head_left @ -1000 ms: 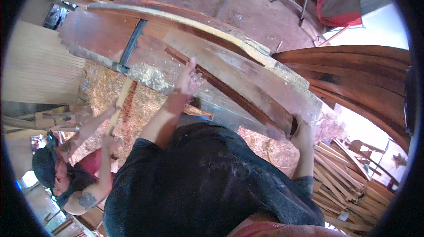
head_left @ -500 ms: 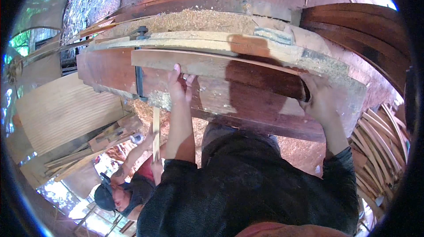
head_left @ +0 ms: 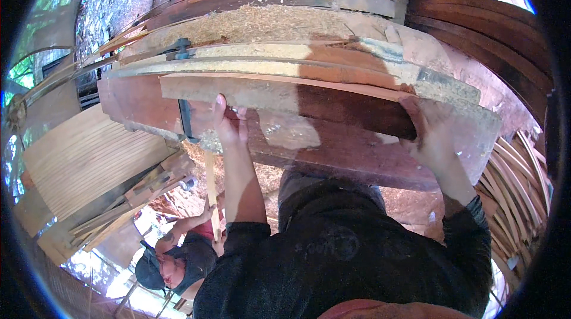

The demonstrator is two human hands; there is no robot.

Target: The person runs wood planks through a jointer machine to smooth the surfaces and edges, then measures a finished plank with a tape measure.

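Observation:
A long, narrow wooden board (head_left: 267,94) stands on edge along the workbench (head_left: 440,173), its near face toward me. My right hand (head_left: 429,131) grips its right end, fingers over the top edge and thumb at the near side. Near its left end, my left hand (head_left: 231,124) is closed at the lower edge, with a raised thumb and bent fingers against the near face. Just left of that hand, a dark metal clamp bar (head_left: 186,121) crosses the bench front. My shadow darkens the board's right half.
Wood shavings (head_left: 262,24) cover the bench behind pale strips (head_left: 238,51). Dark curved planks (head_left: 476,27) are at far right, curved slats (head_left: 514,182) lower right. A co-worker (head_left: 178,259) at lower left holds a pale wooden strip (head_left: 211,188). A grooved panel (head_left: 98,161) lies at left.
Both hands have shifted the board a little to the left, so its left end reaches farther past the clamp. My view has tilted slightly. The co-worker's strip has moved a little.

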